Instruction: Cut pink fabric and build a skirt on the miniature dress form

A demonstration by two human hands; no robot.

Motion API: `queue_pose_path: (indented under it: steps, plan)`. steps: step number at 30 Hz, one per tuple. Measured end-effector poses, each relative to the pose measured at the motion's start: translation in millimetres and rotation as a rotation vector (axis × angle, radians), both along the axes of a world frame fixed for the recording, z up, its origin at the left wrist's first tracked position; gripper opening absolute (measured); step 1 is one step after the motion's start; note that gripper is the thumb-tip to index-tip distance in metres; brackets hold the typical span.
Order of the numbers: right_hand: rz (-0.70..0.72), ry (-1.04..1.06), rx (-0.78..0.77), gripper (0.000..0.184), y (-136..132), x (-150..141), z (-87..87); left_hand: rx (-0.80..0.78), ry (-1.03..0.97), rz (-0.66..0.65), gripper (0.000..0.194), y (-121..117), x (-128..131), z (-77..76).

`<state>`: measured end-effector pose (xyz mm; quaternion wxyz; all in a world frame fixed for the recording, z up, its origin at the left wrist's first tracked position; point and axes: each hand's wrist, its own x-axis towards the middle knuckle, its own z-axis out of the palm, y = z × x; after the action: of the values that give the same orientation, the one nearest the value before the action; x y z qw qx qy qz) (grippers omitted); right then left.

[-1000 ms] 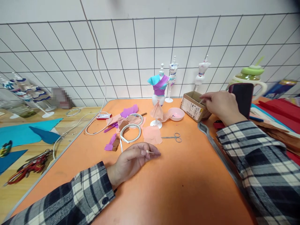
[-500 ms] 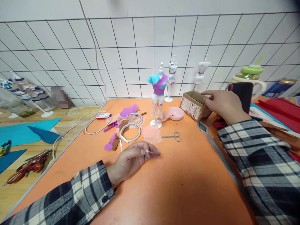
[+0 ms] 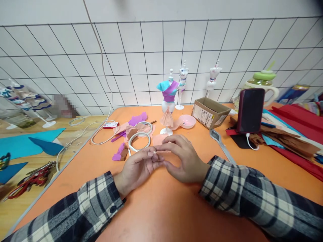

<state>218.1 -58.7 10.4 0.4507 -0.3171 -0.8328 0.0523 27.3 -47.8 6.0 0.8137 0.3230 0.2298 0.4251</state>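
Palm turned up over the orange table (image 3: 176, 208), my left hand (image 3: 137, 169) pinches a small, thin, pale thing (image 3: 154, 153) between thumb and fingers; its kind is too small to tell. My right hand (image 3: 185, 159) reaches in from the right, its fingertips at the left hand's fingertips, thumb and forefinger apart. Just beyond them lies a pale pink paper piece (image 3: 159, 139), partly covered by the right hand. Behind it stands a small white dress form (image 3: 168, 107) wrapped in turquoise and purple paper, with gathered peach paper (image 3: 167, 118) at its lower part. The scissors are almost wholly hidden.
A pink bowl (image 3: 187, 121) and an open cardboard box (image 3: 204, 116) stand behind the right hand. Tape rolls (image 3: 139, 141) and purple scraps (image 3: 137, 118) lie to the left. On the right are a propped phone (image 3: 251, 111), a grey strap-like piece (image 3: 219, 141) and coloured paper (image 3: 297, 117).
My right hand has left the cardboard box and come left and nearer to meet my left hand. The left hand stays in place, still pinching the small thing. The phone is now uncovered.
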Motion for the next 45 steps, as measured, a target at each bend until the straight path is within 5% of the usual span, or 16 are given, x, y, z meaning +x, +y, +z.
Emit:
queue_pose_path:
  steps: [4, 13, 19, 21, 26, 30, 36, 42, 45]
  plan:
    - [-0.088, -0.048, 0.013, 0.019, -4, -5, -2.3, 0.018, 0.033, 0.008, 0.009, -1, 2, 0.2]
    - [0.041, -0.027, -0.196, 0.009, 7, 4, 2.1, 0.275, 0.251, -0.074, 0.007, -2, 1, -3.5]
    - [0.209, 0.546, -0.894, 0.015, 15, 11, -3.5, 0.113, 0.235, 0.037, 0.012, -4, 2, 4.1]
    - [0.248, 0.68, -1.008, 0.019, 14, 9, -6.0, 0.096, 0.283, 0.096, 0.024, -5, 3, 5.3]
    - [0.286, 0.754, -1.059, 0.019, 11, 3, -6.0, 0.036, 0.337, 0.17, 0.03, -1, 6, -2.0]
    - [0.36, 0.775, -1.101, 0.017, 11, 2, -8.0, 0.249, 0.406, 0.069, 0.034, 0, 7, -6.1]
    - [0.278, 0.879, -1.081, 0.021, 10, 0, -13.1, 0.513, 0.815, 0.057, 0.025, -4, 7, -0.2]
    - [0.545, 1.031, -1.331, 0.027, 9, 5, -8.3, 0.689, 0.931, -0.012, 0.026, -7, 10, -5.2]
    - [0.402, 0.928, -1.192, 0.024, 18, 25, -3.7, 0.791, 1.012, -0.04, 0.028, -11, 11, -8.8]
